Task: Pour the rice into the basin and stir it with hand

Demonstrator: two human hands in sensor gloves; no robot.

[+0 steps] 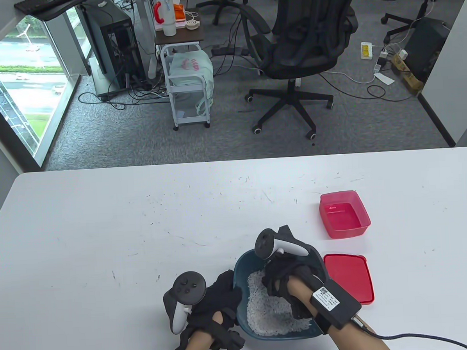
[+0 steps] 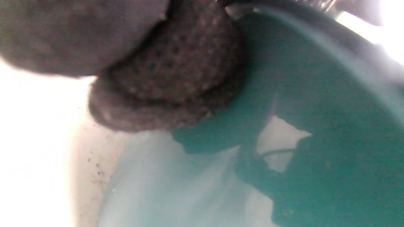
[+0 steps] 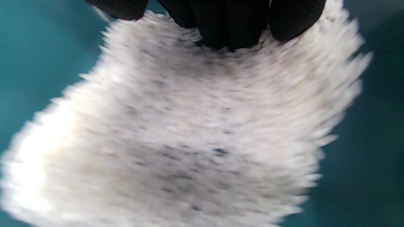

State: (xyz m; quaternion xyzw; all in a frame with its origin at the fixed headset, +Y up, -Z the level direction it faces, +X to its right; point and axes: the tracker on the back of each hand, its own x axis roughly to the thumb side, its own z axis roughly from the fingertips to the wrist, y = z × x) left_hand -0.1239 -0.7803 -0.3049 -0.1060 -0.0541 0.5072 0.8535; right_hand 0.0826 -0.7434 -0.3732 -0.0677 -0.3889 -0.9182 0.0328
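A teal basin (image 1: 279, 335) stands near the table's front edge with a heap of white rice (image 1: 270, 312) in it. My right hand (image 1: 277, 281) reaches down inside the basin, its gloved fingertips (image 3: 233, 28) sunk into the rice (image 3: 189, 126), which is blurred by motion. My left hand (image 1: 227, 288) grips the basin's left rim, and its fingers (image 2: 170, 75) lie against the teal outer wall (image 2: 315, 126). The empty red container (image 1: 344, 215) stands to the right, further back.
A flat red lid (image 1: 349, 273) lies just right of the basin, close to my right wrist. Beyond the table's far edge are an office chair (image 1: 301, 42) and a small white cart (image 1: 187, 83).
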